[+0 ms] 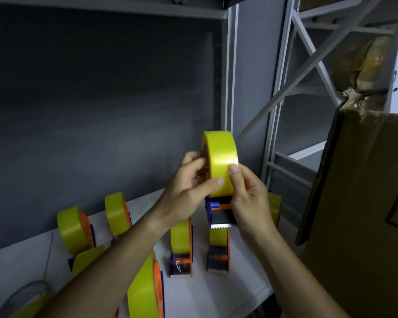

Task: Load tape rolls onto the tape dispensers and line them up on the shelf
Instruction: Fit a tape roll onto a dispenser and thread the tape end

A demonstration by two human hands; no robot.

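Yellow tape roll (222,161) between my hands, mid-frame above the shelf (216,292).
My left hand (190,191) pinches its left side; my right hand (249,198) grips roll and dispenser (218,213) from the right.

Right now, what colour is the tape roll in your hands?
Yellow tape roll, clearest in the head view.

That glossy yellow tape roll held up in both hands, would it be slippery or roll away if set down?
The glossy yellow tape roll shines, so its face is probably slick; the left hand and right hand both pinch it. Alone on its round edge it would likely roll. Seated in the orange and blue dispenser, it probably stays put, as those on the white shelf do.
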